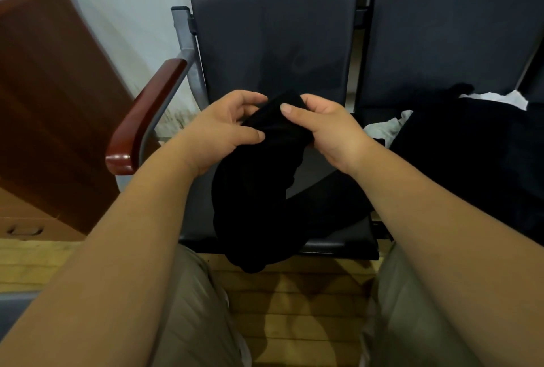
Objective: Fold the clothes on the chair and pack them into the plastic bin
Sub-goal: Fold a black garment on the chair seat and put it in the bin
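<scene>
- Both hands hold the bunched upper end of a black garment above the seat. The left hand has its thumb on the front of the cloth and its fingers curled round behind. The right hand pinches the same bunch from the other side, thumb on top.
- At far left, a reddish-brown wooden cabinet stands against the pale wall.
- Just beside the left forearm, a glossy red-brown armrest sits on a grey metal frame.
- From the hands the black garment hangs down and lies crumpled on the dark padded seat of the chair. Its lower end droops over the front edge, above the wooden floor.
- On the neighbouring seat to the right lies a pile of clothes, mostly black. A grey piece shows at its left edge and a white piece at its top.
- Along the bottom, legs in khaki trousers show under both forearms.
</scene>
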The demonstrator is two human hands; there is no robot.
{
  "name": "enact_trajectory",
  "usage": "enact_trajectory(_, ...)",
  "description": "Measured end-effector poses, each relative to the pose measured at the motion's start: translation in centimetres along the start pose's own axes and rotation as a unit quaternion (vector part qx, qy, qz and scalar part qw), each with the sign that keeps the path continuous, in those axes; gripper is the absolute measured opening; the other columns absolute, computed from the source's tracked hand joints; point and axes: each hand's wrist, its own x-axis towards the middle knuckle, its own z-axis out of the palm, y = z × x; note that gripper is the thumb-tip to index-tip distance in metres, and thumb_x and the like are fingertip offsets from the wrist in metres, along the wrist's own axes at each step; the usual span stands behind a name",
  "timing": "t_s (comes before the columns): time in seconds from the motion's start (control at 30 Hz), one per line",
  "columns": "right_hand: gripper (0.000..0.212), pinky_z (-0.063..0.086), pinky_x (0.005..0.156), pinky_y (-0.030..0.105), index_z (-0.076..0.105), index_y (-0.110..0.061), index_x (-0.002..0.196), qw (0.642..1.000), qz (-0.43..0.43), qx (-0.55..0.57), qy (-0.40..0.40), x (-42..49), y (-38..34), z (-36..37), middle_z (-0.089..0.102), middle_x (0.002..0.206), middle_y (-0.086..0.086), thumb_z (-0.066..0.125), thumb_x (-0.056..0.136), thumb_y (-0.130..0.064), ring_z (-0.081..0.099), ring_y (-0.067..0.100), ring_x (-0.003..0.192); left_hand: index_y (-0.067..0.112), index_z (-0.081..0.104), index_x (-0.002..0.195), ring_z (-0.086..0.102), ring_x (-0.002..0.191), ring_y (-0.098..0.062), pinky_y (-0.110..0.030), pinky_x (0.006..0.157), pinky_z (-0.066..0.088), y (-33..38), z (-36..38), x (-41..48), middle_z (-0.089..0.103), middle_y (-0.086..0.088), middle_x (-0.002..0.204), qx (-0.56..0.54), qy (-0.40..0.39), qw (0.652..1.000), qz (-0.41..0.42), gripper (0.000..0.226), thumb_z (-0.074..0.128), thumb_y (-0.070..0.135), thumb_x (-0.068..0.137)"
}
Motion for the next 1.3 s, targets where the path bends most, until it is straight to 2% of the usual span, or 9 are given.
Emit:
enact_trajectory(0.2,0.013,0.060,0.094,0.039,0.072,-0.018,0.106,0.992,-0.019,0.096,0.083,-0.2,-0.8,-1.8,0.078,0.113,0.008,0.073,0.101,-0.030,0.075,0.023,0.106,0.033,0.067,0.124,0.073,0.104,-0.004,-0.032,0.096,0.057,-0.8,-0.1,0.5,0.077,0.013,0.112,0.150,-0.097,0.982,-0.056,0.044,0.087,0.019,0.087)
enact_trajectory(0.43,0.017,0.062,0.095,0.051,0.076,-0.016,0.110,0.938,-0.022,0.191,0.287,-0.1,-1.5,-6.9,0.080,0.112,0.006,0.074,0.098,-0.028,0.077,0.026,0.106,0.031,0.077,0.106,0.072,0.081,-0.019,-0.033,0.075,0.061,-3.4,-1.7,1.1,0.078,-0.004,0.089,0.409,-0.159,0.875,-0.204,0.011,0.073,0.027,0.096)
enact_trajectory(0.53,0.021,0.064,0.093,0.049,0.075,-0.015,0.114,0.936,-0.010,0.148,0.320,-0.3,-1.3,-8.8,0.080,0.110,0.005,0.072,0.099,-0.028,0.078,0.022,0.103,0.025,0.078,0.098,0.070,0.083,-0.023,-0.041,0.084,0.061,-3.7,-1.8,1.6,0.077,-0.008,0.091,0.327,-0.080,0.924,-0.182,0.009,0.069,0.027,0.100)
enact_trajectory(0.7,0.015,0.061,0.098,0.053,0.075,-0.018,0.110,0.970,-0.006,-0.005,0.242,-1.0,-0.5,-7.2,0.081,0.104,0.002,0.072,0.099,-0.028,0.078,0.021,0.100,0.012,0.069,0.098,0.061,0.090,-0.020,-0.035,0.089,0.055,-2.0,0.8,2.3,0.065,-0.009,0.091,0.080,0.012,0.991,-0.107,0.013,0.059,0.016,0.105)
enact_trajectory(0.8,0.017,0.061,0.098,0.050,0.073,-0.016,0.117,0.990,-0.004,-0.050,0.133,-1.4,0.6,-5.2,0.081,0.108,0.005,0.070,0.101,-0.020,0.077,0.024,0.105,-0.004,0.065,0.109,0.058,0.094,-0.026,-0.046,0.094,0.055,-1.3,2.2,2.7,0.060,-0.013,0.097,-0.016,0.007,0.997,-0.071,0.022,0.058,0.017,0.106)
enact_trajectory(0.93,0.029,0.060,0.082,0.031,0.068,-0.016,0.127,0.997,0.038,-0.065,0.007,-2.2,1.2,-3.3,0.080,0.111,0.001,0.073,0.099,-0.013,0.077,0.017,0.104,0.005,0.073,0.103,0.055,0.076,-0.023,-0.035,0.067,0.047,-0.4,4.1,3.2,0.059,-0.012,0.084,-0.038,0.029,0.999,-0.025,0.020,0.063,0.022,0.104)
enact_trajectory(1.03,0.033,0.062,0.093,0.038,0.070,-0.022,0.123,0.996,0.034,-0.086,0.012,-2.2,1.4,-2.9,0.080,0.111,-0.003,0.081,0.093,-0.020,0.077,0.015,0.103,0.016,0.076,0.094,0.062,0.076,-0.020,-0.034,0.069,0.049,-0.2,4.5,3.7,0.067,-0.006,0.082,-0.054,0.028,0.998,-0.026,0.018,0.066,0.029,0.101)
enact_trajectory(1.17,0.026,0.063,0.091,0.035,0.076,-0.027,0.117,0.994,0.038,-0.095,0.032,-2.1,1.4,-3.2,0.081,0.106,-0.003,0.083,0.092,-0.024,0.078,0.013,0.098,0.017,0.077,0.094,0.065,0.079,-0.019,-0.035,0.074,0.051,-0.2,4.9,4.1,0.069,-0.006,0.085,-0.041,-0.004,0.999,-0.027,0.021,0.067,0.034,0.101)
enact_trajectory(1.3,0.015,0.063,0.092,0.036,0.080,-0.025,0.108,0.991,0.041,-0.112,0.053,-1.9,1.1,-4.0,0.081,0.101,-0.002,0.080,0.093,-0.021,0.079,0.015,0.094,0.011,0.076,0.111,0.074,0.086,-0.019,-0.031,0.078,0.059,0.1,4.5,3.7,0.079,-0.008,0.098,-0.030,-0.037,0.998,-0.039,0.021,0.077,0.026,0.096)
